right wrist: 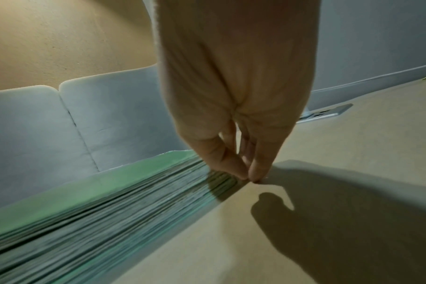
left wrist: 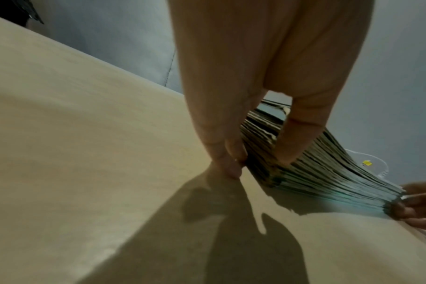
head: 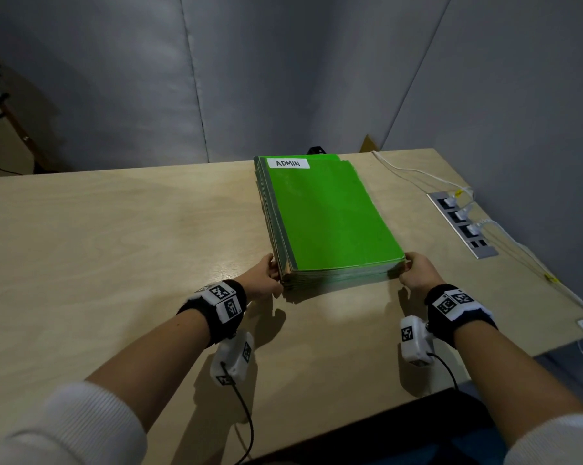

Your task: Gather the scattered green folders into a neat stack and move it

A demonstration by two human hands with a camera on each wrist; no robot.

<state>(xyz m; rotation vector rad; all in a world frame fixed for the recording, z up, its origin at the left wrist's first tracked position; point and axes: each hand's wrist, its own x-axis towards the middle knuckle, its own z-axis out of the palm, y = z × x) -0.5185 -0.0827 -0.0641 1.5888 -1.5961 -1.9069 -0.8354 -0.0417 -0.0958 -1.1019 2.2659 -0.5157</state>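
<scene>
A thick stack of green folders (head: 330,213) lies on the wooden table (head: 115,246), its top folder bearing a white "ADMIN" label (head: 288,163) at the far end. My left hand (head: 266,273) holds the near-left corner of the stack (left wrist: 316,169). In the left wrist view the fingers (left wrist: 231,163) run down the left side and the thumb lies on the near edge. My right hand (head: 414,270) pinches the near-right corner, thumb and fingertips (right wrist: 258,173) meeting at the edge of the stack (right wrist: 110,211).
A recessed power strip (head: 461,223) with white plugs and cables (head: 407,169) sits in the table to the right of the stack. Grey padded panels (head: 283,78) stand behind the table. The table's right edge runs close beyond the cables.
</scene>
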